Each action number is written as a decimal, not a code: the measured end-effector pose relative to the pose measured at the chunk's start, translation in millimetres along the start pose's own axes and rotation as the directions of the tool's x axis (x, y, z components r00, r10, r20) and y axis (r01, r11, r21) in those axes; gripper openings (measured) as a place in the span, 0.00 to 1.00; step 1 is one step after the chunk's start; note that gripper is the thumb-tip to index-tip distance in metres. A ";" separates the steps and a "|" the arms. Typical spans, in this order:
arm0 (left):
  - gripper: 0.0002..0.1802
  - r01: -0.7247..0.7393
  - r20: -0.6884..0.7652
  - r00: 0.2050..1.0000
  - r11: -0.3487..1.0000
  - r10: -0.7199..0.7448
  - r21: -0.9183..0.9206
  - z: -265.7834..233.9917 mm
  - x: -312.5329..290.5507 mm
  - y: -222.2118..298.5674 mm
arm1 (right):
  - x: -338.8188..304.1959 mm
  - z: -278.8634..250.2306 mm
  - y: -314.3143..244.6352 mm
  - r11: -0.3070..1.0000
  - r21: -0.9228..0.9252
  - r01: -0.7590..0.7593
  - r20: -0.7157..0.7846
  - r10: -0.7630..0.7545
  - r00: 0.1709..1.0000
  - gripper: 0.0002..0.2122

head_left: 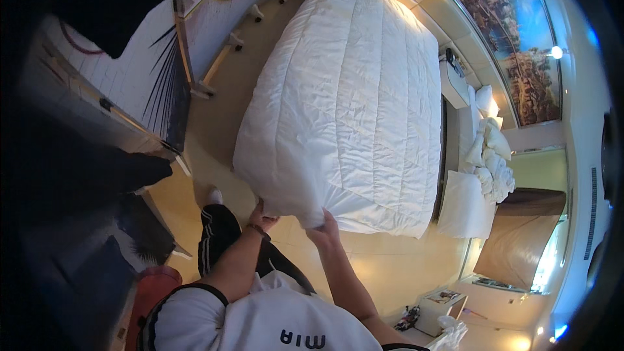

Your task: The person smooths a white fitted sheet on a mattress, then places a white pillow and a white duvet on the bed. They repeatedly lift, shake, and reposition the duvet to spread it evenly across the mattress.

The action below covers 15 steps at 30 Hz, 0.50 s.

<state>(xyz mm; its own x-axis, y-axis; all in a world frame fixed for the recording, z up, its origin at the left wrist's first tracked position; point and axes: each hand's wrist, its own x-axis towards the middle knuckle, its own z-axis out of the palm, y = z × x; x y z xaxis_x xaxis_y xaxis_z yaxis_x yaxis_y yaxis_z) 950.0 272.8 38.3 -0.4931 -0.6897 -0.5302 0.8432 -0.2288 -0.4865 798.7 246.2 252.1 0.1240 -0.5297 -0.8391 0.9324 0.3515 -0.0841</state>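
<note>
Pinching this white quilted comforter [364, 110] at its near edge with two hands seems like a solid way to handle it, tbh. It's spread big and puffy around 12 to 1 o'clock, with the edge being handled down near 6.

Left hand [262, 219] is at 7 o'clock, fingers curled in on the edge; right hand [323, 229] is at 6, closed on the same edge with a bunched fold running up from it. Fingertips are mostly tucked behind the fabric, so I can't tell how deep either grip goes.

My advice: get filling as well as cover in each pinch, or the stuffing may slide away from the edge. I'd also pull both sides evenly, since those creases fanning out by the right hand look like uneven tension. Spreading the hands wider would probably flatten that fold.

As for containers, there's a white cabinet [426, 317] at 5 o'clock with small stuff on it, too tiny to make out. The boxy white nightstand [454, 84] at 2 has a dark phone-like gadget [453, 58] on top; no clue what's inside.
</note>
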 end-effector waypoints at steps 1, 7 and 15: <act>0.23 -0.057 -0.015 0.998 0.989 0.060 0.139 3.6 -8.2 -3.2 | 1.5 -6.8 -7.2 1.000 -0.004 0.025 -0.028 -0.026 0.999 0.16; 0.23 -0.460 -0.037 0.832 0.726 0.553 0.511 18.8 -98.4 85.5 | 25.7 -74.3 4.4 0.956 -0.291 0.044 0.164 0.005 0.986 0.19; 0.22 -0.431 -0.058 0.742 0.542 0.667 0.721 83.3 -172.2 78.4 | 35.6 -129.0 58.5 0.929 -0.370 -0.031 0.055 0.055 0.997 0.17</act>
<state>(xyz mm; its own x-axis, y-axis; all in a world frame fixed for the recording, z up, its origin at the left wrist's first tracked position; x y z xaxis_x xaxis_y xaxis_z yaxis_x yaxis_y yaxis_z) 1118.9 316.4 149.3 0.1842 -0.6249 -0.7587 0.8243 -0.3223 0.4656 813.9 347.5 147.9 0.1935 -0.5513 -0.8115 0.7367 0.6280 -0.2509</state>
